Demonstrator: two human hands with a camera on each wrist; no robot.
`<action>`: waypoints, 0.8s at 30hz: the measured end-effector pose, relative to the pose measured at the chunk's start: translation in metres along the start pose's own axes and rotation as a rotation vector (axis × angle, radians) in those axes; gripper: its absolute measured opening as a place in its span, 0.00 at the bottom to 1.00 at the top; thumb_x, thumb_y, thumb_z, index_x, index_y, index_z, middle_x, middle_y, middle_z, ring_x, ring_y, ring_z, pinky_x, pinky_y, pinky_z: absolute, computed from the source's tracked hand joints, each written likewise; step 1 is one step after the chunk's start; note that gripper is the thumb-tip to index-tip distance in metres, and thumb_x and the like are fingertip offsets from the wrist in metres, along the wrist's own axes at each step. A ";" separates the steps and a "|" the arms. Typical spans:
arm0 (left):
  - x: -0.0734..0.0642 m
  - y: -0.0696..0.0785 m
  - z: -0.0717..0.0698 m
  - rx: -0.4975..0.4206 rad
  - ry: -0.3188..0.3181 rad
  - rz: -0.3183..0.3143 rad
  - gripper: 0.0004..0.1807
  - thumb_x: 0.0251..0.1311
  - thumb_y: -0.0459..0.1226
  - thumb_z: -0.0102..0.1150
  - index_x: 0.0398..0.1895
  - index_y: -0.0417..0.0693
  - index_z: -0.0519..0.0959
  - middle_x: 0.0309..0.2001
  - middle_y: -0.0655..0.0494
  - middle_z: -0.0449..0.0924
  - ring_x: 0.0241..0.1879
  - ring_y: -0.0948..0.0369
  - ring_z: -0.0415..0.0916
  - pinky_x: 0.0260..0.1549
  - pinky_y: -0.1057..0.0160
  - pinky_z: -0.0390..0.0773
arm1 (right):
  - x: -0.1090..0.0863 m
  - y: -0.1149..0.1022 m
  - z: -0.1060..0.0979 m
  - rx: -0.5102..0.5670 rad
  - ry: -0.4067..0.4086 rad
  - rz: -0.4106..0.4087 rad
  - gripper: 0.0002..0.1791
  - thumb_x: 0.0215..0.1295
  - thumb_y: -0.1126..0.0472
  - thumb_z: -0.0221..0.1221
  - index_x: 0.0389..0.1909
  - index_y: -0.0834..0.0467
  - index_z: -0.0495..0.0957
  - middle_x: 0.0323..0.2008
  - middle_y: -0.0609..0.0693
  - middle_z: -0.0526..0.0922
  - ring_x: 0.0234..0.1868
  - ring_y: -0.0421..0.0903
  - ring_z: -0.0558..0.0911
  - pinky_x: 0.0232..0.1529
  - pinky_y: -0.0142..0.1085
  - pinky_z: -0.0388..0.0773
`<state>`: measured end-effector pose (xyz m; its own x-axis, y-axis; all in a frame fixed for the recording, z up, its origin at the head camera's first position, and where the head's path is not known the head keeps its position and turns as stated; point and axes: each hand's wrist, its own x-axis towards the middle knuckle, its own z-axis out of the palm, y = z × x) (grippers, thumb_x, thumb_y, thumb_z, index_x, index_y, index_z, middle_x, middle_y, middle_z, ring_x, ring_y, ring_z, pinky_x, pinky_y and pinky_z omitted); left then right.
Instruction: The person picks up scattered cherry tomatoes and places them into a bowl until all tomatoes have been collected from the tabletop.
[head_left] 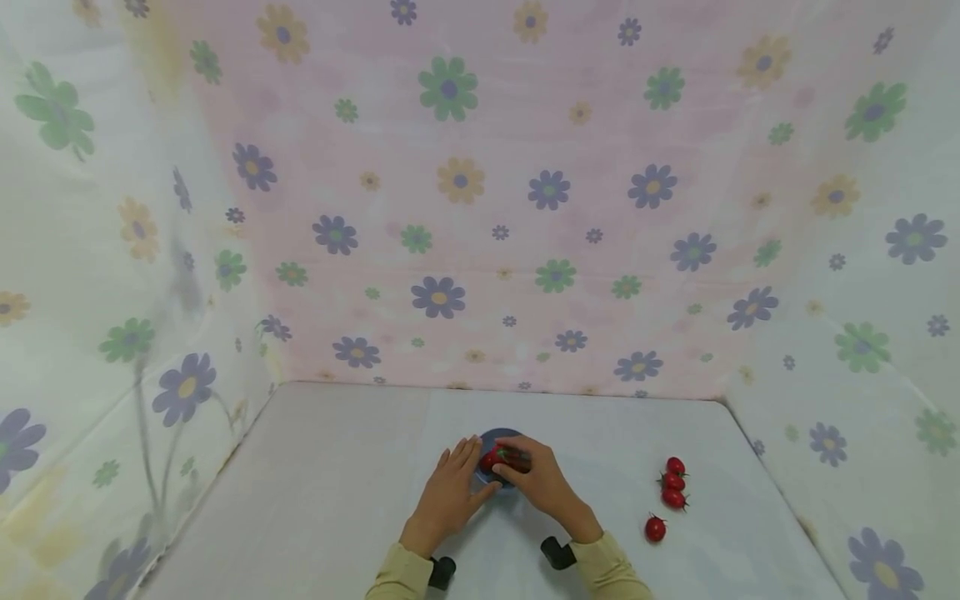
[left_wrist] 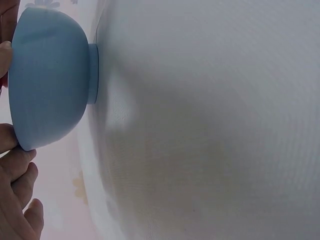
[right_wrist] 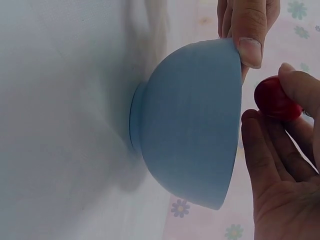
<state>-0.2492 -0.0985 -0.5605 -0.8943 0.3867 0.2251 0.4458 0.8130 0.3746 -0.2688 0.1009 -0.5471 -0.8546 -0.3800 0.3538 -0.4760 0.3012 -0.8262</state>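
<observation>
A blue bowl (right_wrist: pixel 195 120) stands upright on the white tabletop. My left hand (head_left: pixel 450 496) holds it at the left side, the thumb against the outside near the rim in the right wrist view. Over the bowl's opening, my right hand (head_left: pixel 543 479) pinches a red cherry tomato (right_wrist: pixel 274 100) between thumb and fingers. From the head view, red and a bit of green stem show between the hands; the fingers hide much of the bowl's inside.
To the right on the table (head_left: pixel 337 483), three cherry tomatoes (head_left: pixel 673 482) lie in a row, with a single cherry tomato (head_left: pixel 655 528) nearer to me. Flower-patterned cloth (head_left: pixel 480 250) surrounds the table at the back and both sides.
</observation>
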 end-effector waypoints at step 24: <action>0.000 0.000 0.000 0.007 -0.001 -0.002 0.44 0.71 0.58 0.54 0.77 0.35 0.61 0.76 0.41 0.61 0.76 0.43 0.58 0.73 0.39 0.60 | -0.007 0.000 -0.002 -0.016 0.025 -0.023 0.23 0.66 0.62 0.67 0.59 0.66 0.79 0.56 0.62 0.83 0.57 0.59 0.83 0.55 0.48 0.83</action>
<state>-0.2492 -0.0989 -0.5602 -0.8954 0.3852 0.2235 0.4435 0.8171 0.3684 -0.2629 0.1052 -0.5488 -0.8481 -0.3650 0.3839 -0.4989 0.3068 -0.8105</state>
